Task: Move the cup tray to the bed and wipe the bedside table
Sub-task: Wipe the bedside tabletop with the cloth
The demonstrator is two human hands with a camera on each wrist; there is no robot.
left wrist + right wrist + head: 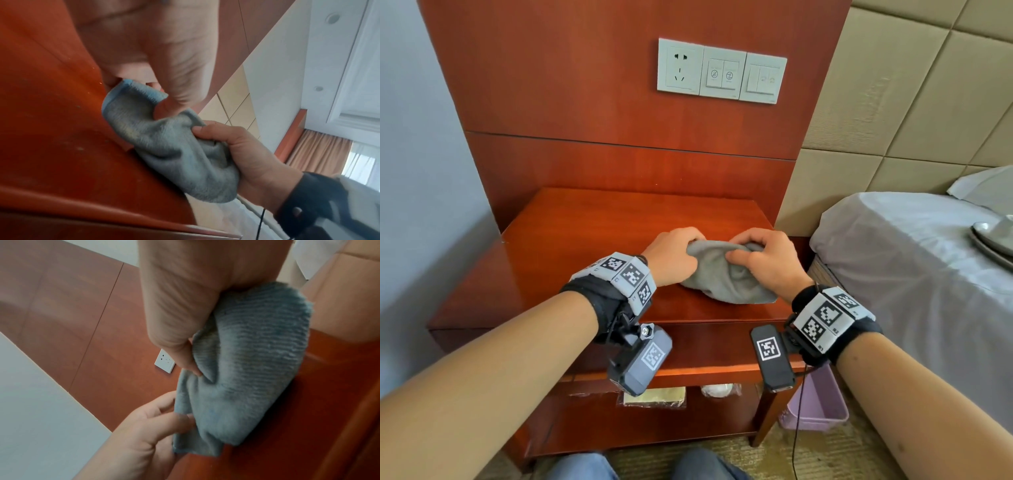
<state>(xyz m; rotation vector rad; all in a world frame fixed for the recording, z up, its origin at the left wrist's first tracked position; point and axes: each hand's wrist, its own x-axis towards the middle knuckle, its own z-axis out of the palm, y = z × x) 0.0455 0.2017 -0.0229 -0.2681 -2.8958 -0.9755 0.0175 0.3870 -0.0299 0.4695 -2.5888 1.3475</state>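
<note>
Bedside table, glossy red wood, bears a grey cloth at 3 o'clock, bunched between left hand and right hand, both grasping it; no legible writing.

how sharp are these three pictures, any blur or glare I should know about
Head view: sharp, wide-angle bending at the edges, soft glare on the bedside table top. Left wrist view: cloth and right hand fairly crisp, the near left hand soft. Right wrist view: blurriest overall, cloth ribbing smeared, the near right hand out of focus.
</note>
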